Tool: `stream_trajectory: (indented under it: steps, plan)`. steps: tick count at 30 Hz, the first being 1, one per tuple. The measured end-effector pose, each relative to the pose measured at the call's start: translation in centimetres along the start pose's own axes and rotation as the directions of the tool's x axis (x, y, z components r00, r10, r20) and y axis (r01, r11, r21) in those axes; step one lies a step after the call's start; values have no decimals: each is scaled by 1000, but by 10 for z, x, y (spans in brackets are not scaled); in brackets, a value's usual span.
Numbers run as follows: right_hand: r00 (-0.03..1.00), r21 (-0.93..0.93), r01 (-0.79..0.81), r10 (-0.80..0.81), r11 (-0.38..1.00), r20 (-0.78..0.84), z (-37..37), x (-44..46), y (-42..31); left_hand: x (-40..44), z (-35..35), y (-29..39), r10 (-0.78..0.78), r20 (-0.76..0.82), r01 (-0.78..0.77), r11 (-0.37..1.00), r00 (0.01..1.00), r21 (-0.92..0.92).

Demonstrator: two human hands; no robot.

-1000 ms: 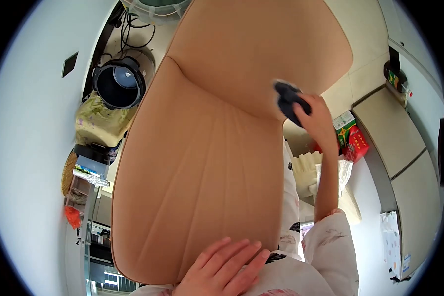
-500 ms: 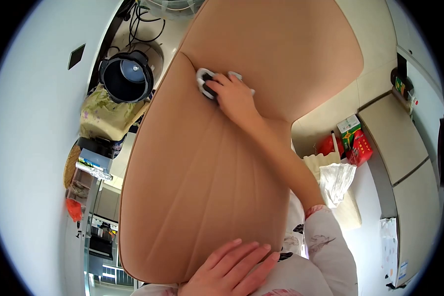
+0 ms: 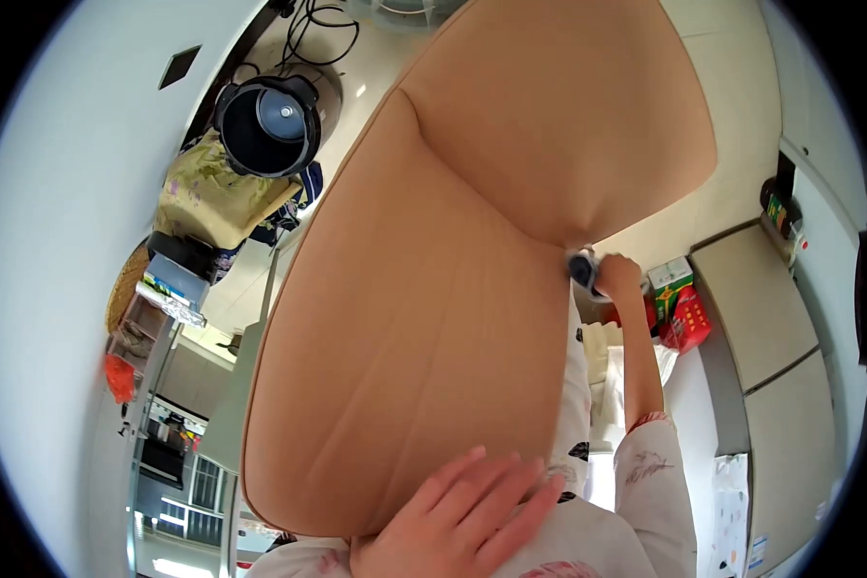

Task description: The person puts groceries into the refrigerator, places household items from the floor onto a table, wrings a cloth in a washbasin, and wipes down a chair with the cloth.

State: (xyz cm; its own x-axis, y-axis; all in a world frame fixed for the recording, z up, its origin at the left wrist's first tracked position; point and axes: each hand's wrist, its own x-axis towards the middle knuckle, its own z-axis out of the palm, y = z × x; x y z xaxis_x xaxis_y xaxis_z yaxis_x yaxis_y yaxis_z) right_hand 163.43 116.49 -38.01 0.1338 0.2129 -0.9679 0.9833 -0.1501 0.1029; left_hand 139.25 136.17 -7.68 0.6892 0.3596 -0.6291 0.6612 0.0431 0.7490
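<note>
Pale blue wall (image 3: 77, 193), light floor tiles (image 3: 742, 77), beige cabinet doors (image 3: 761, 308).

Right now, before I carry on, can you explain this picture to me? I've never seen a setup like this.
There is no robot here: the two bare hands belong to a person wearing the camera on their head. It looks forward and down, and its wide lens bends the edges.

The big thing in the middle is a smooth tan padded piece with a curved seam across it. The left hand lies at its near edge, fingers spread, holding nothing that I can see. The right hand grips a small dark and white item beside the seam's right end; it looks like a cloth, but is too blurred to be sure.

Beyond, at upper left, stands an open round black pot; on the right is a shiny red packet.
</note>
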Motion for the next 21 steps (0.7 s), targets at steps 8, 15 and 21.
stream_trajectory:
  steps: [8, 15, 21]
  plan:
    - [946, 129, 92, -46, 987, -322, -79, -23, 19, -12, 24, -18, -95, -206, 132, 975, 974, 176]
    - [285, -4, 688, -275, 726, -918, -214, 31, -123, -16, 33, -20, -32, -406, 184, 922, 913, 342]
    - [239, -333, 595, -557, 731, -795, -123, 85, -185, -28, 52, 10, -31, -654, 335, 877, 756, 345]
